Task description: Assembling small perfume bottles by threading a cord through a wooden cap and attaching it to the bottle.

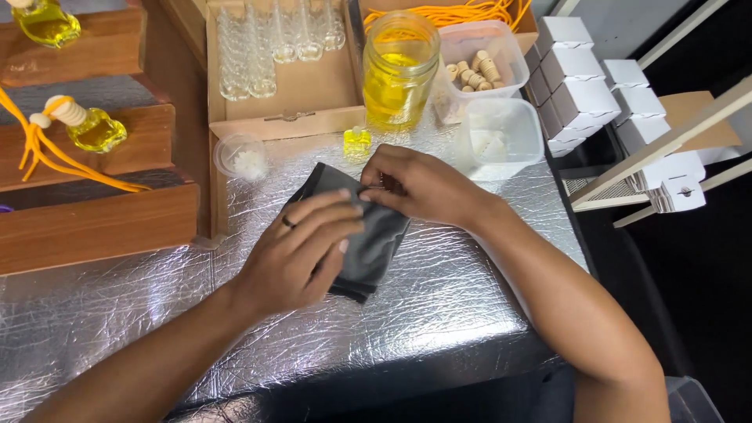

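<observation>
A dark grey cloth [368,243] lies folded on the silver foil-covered desk [439,313], under both hands. The left hand [301,254] rests flat on it, fingers released and spread. The right hand [415,184] pinches the cloth's upper edge between its fingertips. The cloth's long axis runs from upper left toward lower right. Just beyond it stand a small square bottle of yellow liquid [357,142], a large glass jar [399,70] and a clear plastic tub [501,137].
</observation>
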